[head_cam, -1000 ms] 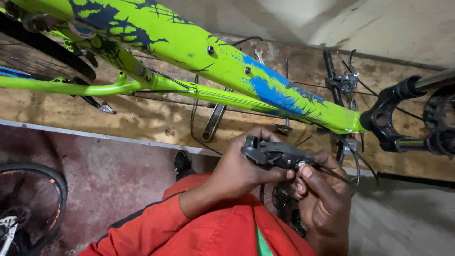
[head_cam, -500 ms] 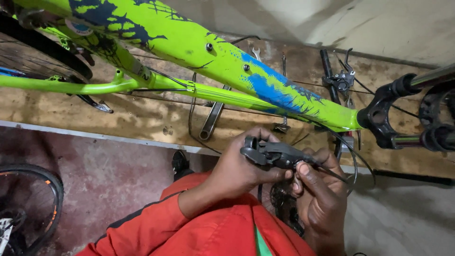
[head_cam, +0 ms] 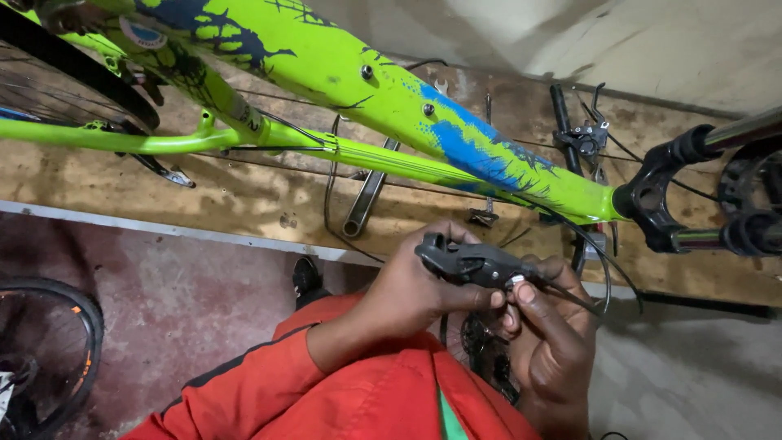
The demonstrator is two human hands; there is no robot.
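Left hand [head_cam: 411, 289] is wrapped round the small black plastic-and-metal brake lever [head_cam: 472, 262], grip closed tight on its body, just below the bright green bike frame w/ blue splashes [head_cam: 342, 69]. Lever looks light, hard & stiff, prob. not slippery; the fat body is the best place to hold. Right hand [head_cam: 550, 334] pinches the thin black cable [head_cam: 570, 297] at the lever's end w/ fingertips; it's bendy & springy.
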